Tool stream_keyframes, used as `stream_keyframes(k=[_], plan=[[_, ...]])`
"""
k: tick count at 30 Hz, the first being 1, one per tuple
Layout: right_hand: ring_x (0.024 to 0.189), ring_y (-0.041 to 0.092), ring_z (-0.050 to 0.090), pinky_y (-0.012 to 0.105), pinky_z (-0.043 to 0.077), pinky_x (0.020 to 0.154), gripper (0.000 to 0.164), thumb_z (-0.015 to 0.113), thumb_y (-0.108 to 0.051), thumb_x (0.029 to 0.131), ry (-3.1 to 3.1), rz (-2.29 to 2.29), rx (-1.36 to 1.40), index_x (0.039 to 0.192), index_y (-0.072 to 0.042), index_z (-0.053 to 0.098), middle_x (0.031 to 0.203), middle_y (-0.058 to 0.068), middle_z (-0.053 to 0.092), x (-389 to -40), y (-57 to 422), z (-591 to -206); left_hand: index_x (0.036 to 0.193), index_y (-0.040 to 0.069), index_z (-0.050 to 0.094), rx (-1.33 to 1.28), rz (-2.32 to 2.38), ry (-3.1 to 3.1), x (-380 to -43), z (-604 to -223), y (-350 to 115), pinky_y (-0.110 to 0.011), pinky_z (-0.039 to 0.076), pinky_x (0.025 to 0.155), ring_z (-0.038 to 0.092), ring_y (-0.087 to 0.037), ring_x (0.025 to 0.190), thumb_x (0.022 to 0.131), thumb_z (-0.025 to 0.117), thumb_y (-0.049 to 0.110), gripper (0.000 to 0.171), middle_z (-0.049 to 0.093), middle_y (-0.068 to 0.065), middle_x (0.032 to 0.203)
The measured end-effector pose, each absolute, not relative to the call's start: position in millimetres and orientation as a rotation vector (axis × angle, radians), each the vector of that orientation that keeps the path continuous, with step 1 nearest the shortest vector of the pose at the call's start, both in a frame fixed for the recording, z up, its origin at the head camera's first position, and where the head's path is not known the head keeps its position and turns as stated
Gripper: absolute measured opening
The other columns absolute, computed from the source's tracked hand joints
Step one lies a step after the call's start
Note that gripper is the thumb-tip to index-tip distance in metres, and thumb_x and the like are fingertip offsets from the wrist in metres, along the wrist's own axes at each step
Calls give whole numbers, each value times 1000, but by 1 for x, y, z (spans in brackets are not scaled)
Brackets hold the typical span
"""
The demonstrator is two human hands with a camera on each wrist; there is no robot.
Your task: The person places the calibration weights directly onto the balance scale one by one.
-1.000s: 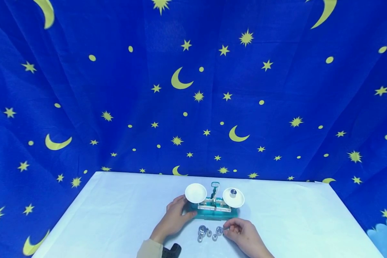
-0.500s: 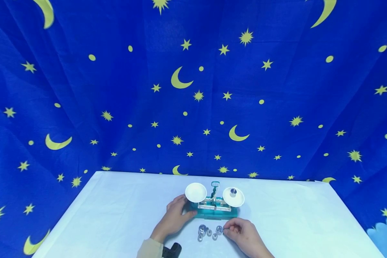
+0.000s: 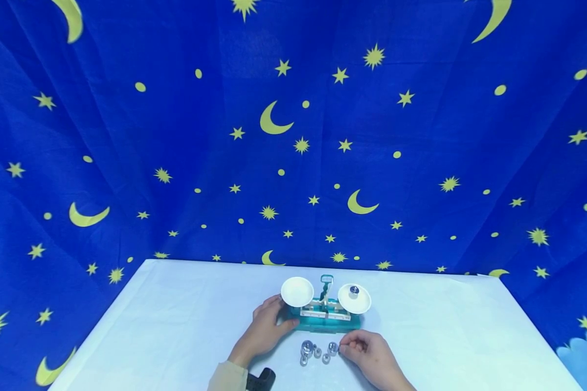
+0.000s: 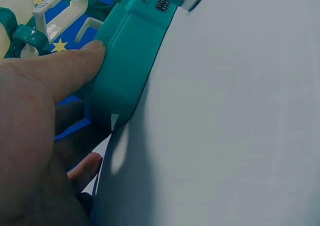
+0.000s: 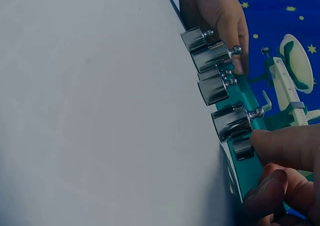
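A green balance scale (image 3: pixel 326 325) with two white pans stands on the table. My left hand (image 3: pixel 264 328) holds the left end of its base; in the left wrist view the thumb (image 4: pixel 87 60) lies on the base (image 4: pixel 132 50) and the other fingers are partly hidden behind it. A metal weight (image 3: pixel 354 291) sits in the right pan (image 3: pixel 364 305). In front of the base my right hand (image 3: pixel 372 355) has its fingers bent, pinching a small metal weight (image 5: pixel 243 149) whose knob the fingertips hide. Close beside it stands a larger knobbed weight (image 5: pixel 232 123).
Several more metal weights (image 3: pixel 307 348) are grouped in front of the scale, between the hands. The left pan (image 3: pixel 297 292) holds nothing visible. A white cloth covers the table (image 3: pixel 186 309), and a blue curtain (image 3: pixel 215 163) with moons and stars hangs behind it.
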State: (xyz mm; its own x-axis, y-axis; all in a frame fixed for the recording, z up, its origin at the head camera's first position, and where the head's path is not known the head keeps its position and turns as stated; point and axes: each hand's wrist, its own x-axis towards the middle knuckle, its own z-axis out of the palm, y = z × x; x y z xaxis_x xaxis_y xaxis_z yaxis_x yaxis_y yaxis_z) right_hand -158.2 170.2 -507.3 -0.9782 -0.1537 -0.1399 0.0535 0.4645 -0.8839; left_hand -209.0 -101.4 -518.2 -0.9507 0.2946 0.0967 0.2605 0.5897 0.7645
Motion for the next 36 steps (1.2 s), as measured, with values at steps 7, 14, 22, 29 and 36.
stream_keyframes(k=[7,14,22,29,36], plan=[[68,17,53,24,45,57,13,75,-19,90,2497,-1549,-35,96,-7,73,74,-1,59,-158,169,-507,147,-1,46,481,1320,2755,-209,-518,-102,-67,12,116,33,-40,144,93,69,41,73,50,-19,149],[69,16,53,24,46,59,15,76,-19,89,2475,-1590,-38,96,-6,72,75,-1,60,-157,169,-507,147,-1,46,473,1312,2756,-208,-519,-102,-67,12,117,33,-41,145,93,69,42,73,49,-19,149],[70,17,55,24,48,60,17,75,-19,90,2451,-1610,-39,98,-4,72,77,0,61,-156,170,-501,146,-2,47,483,1329,2752,-208,-518,-102,-67,12,117,33,-41,144,93,69,41,72,50,-19,149],[76,18,60,24,52,63,15,72,-16,92,2461,-1610,-64,100,-4,71,86,1,69,-155,172,-495,147,-1,47,486,1336,2751,-208,-518,-102,-67,13,116,33,-41,144,93,69,41,72,50,-19,149],[74,18,59,24,52,61,14,72,-16,91,2438,-1634,-51,100,-5,71,84,2,68,-155,171,-490,147,-2,47,491,1339,2751,-208,-517,-102,-67,13,116,33,-41,144,93,69,41,73,50,-19,149]])
